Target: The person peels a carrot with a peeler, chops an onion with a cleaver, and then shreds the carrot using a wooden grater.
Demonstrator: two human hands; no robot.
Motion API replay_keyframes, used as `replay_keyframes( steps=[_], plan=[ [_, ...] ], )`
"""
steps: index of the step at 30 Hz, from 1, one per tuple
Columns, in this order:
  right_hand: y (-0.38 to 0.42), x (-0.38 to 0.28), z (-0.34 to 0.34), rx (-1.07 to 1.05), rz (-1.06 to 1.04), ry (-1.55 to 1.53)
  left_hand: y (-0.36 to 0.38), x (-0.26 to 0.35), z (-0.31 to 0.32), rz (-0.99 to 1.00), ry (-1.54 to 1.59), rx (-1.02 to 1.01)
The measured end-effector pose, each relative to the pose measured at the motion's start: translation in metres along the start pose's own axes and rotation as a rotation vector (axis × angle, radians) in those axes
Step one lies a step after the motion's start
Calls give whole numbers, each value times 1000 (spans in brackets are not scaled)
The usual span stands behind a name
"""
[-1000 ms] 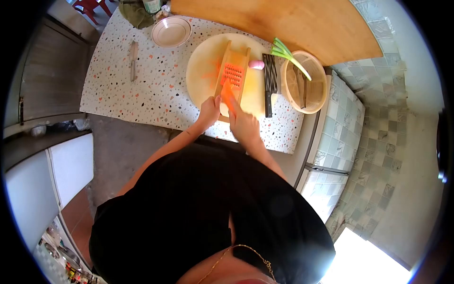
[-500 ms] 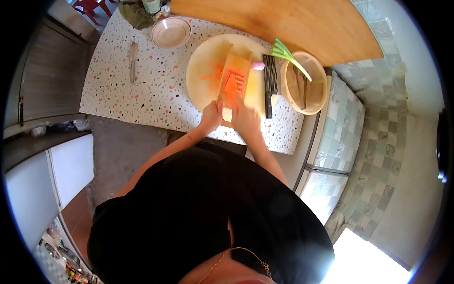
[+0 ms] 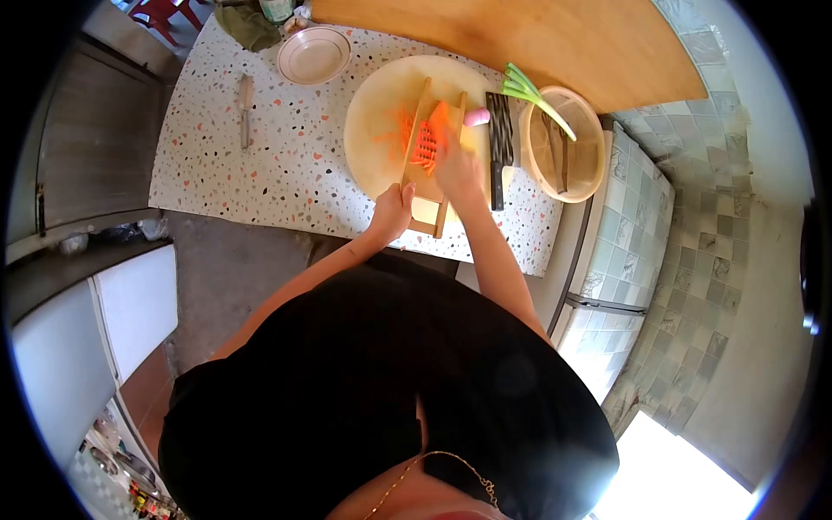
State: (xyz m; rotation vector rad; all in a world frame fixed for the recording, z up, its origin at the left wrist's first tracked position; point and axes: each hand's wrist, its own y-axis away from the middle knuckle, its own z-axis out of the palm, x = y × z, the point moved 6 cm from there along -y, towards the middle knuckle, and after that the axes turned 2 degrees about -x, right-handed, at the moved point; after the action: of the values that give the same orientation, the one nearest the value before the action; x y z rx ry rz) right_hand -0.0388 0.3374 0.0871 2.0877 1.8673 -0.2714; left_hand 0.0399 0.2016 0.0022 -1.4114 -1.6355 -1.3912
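A wooden grater (image 3: 421, 192) lies lengthwise on a round cutting board (image 3: 368, 100). My left hand (image 3: 394, 211) is closed around the grater's near left rail. In my right hand (image 3: 460, 175), slightly blurred, is an orange carrot (image 3: 441, 124), held against the grater above its toothed part. Orange shreds (image 3: 403, 132) lie on the board left of the grater, and more show around the teeth. Just right of the grater sits a pinkish-purple piece (image 3: 477, 117), perhaps a shallot. A black-handled cleaver (image 3: 498, 147) with a dark patterned blade rests at the board's right edge.
A beige basket (image 3: 600, 165) stands at the right with wooden utensils inside and a green onion (image 3: 539, 100) across its rim. On the speckled counter (image 3: 295, 165) are a small knife (image 3: 245, 113) and a white plate (image 3: 315, 56). A wooden panel (image 3: 520, 39) borders the back.
My right hand has moved up and away along the grater with the carrot, exposing the grater's near end. My left hand keeps its hold on the rail.
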Motion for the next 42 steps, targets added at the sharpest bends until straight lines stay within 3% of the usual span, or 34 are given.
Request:
replay_keyframes(
  steps=[4, 6, 9, 13, 16, 17, 23, 25, 27, 30, 32, 33, 35, 37, 39, 41, 42],
  plan=[
    [-46, 8, -5, 30, 0, -31, 4, 2, -9, 2, 103, -18],
    [12, 9, -14, -87, 38, 8, 2, 6, -13, -93, 54, -71],
    [106, -5, -27, -167, 10, -101, -4, 9, -14, -61, 82, -47],
    [37, 2, -14, -64, 92, -128, -10, -4, -5, 121, -3, -13],
    [-3, -13, 4, 12, 7, -108, -38, -1, -31, -32, 47, 136],
    [-7, -18, 8, 11, -15, -111, -34, 2, -37, -144, 114, 76],
    [50, -23, -12, -55, -15, -40, -32, 4, -32, -36, 95, 57],
    [24, -16, 4, -44, -26, -73, -18, 18, -31, -139, 100, -90],
    [-36, -8, 14, 135, -30, -103, -7, 8, -23, -166, 106, -100],
    [-44, -15, 2, 133, -45, -48, -11, -4, -23, -134, 100, -52],
    [-10, -11, 8, 43, -58, -3, -19, -10, -24, 28, 38, 47],
    [21, -14, 9, -2, -79, 5, -14, -4, -27, 20, 41, 44],
    [80, -35, -8, -99, -94, 22, -11, 9, -32, -199, 83, -48],
    [81, -32, -6, -80, -115, -37, -21, -14, -14, -79, 40, -14],
    [14, -16, 10, 5, 26, 32, -6, -19, 0, 64, 44, -15],
    [-53, 4, 20, 6, 40, 35, 16, -2, 0, -28, 64, -94],
    [-50, 6, 20, 7, 39, 23, 16, -6, -6, -28, 53, -90]
  ],
)
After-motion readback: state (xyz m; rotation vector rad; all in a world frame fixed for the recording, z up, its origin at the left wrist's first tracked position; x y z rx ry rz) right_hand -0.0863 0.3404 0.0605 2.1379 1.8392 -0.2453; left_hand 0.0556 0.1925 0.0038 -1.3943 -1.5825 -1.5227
